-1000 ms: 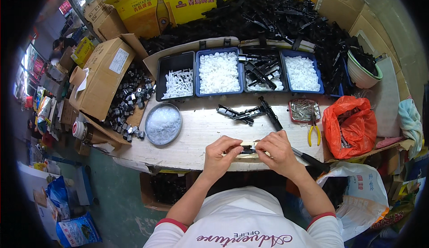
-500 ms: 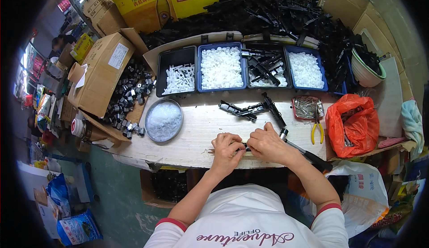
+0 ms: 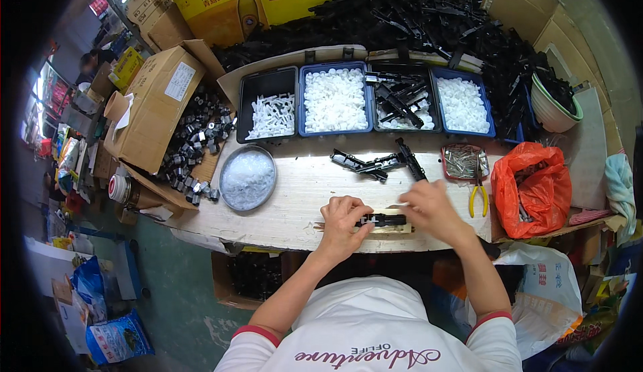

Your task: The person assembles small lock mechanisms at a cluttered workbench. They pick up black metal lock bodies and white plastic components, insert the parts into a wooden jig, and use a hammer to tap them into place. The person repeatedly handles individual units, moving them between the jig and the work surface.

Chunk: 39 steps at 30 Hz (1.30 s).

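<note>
Near the front edge of the bench, my left hand (image 3: 343,224) is closed on the left end of a long black plastic part (image 3: 383,220). That part lies in a pale block (image 3: 402,230). My right hand (image 3: 432,210) is lifted off the part, just above and to its right. Motion smears its fingers, so I cannot tell whether it holds anything. Farther back on the bench lie several loose black assemblies (image 3: 368,164), one of them slanted (image 3: 411,160) just beyond my right hand. The hammer is mostly hidden behind my right hand and forearm.
Bins of white plastic pieces (image 3: 335,101) line the back, below a heap of black parts (image 3: 429,20). A round dish (image 3: 274,181) stands left. Right are a tray of metal pins (image 3: 462,162), yellow-handled pliers (image 3: 478,200) and a red bag (image 3: 542,194).
My right hand has let go of the black part and moved right and up. More of the part and the pale block now shows. My left hand stays at the part.
</note>
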### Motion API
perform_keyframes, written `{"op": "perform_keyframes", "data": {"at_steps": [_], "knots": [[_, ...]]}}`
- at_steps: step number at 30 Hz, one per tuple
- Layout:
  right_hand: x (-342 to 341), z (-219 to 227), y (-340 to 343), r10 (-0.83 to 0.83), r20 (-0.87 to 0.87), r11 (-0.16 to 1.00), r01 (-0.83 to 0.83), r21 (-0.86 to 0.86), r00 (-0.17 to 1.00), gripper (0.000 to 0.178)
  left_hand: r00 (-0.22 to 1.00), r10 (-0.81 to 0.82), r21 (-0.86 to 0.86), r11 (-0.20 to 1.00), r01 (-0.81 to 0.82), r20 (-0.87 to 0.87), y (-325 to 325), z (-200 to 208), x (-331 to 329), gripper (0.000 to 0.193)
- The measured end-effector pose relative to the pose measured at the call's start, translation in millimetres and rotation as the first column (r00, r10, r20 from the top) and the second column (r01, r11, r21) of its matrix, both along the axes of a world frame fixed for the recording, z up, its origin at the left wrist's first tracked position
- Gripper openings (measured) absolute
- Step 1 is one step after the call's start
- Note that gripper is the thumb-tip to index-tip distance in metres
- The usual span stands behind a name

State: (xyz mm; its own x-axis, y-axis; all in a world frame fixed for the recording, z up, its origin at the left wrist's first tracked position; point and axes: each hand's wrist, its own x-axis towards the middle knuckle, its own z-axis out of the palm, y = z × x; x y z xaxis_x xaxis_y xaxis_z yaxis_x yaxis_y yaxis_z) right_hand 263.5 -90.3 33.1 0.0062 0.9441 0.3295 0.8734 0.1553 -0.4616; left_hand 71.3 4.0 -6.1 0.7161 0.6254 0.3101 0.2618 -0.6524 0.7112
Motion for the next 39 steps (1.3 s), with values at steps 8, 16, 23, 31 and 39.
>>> {"op": "perform_keyframes", "data": {"at_steps": [8,16,23,31,39], "knots": [[129.3,36.4,-119.5,-0.805,-0.152,0.542,0.815,0.205,0.574,0.011,0.987,-0.081,0.162,0.981,0.103,-0.137,2.7,1.0,0.3,0.016],[172.6,-22.6,-140.0,-0.713,0.517,0.407,0.880,-0.245,0.474,0.038,0.985,-0.052,0.039,0.998,0.059,-0.164,3.2,1.1,3.5,0.018],[165.2,-16.9,-139.3,-0.685,0.500,0.382,0.846,-0.372,0.530,0.037,0.988,-0.077,0.074,0.993,0.088,-0.135,9.3,10.3,2.1,0.018],[176.7,-60.5,-151.4,-0.796,0.415,0.514,0.854,0.079,0.441,0.025,0.887,0.417,0.247,0.855,-0.457,0.198,193.9,13.5,20.6,0.012],[168.3,-40.1,-118.8,-0.817,0.333,0.455,0.881,-0.128,0.471,0.022,0.823,0.521,0.304,0.840,-0.449,-0.224,266.5,-9.5,38.0,0.015]]}}
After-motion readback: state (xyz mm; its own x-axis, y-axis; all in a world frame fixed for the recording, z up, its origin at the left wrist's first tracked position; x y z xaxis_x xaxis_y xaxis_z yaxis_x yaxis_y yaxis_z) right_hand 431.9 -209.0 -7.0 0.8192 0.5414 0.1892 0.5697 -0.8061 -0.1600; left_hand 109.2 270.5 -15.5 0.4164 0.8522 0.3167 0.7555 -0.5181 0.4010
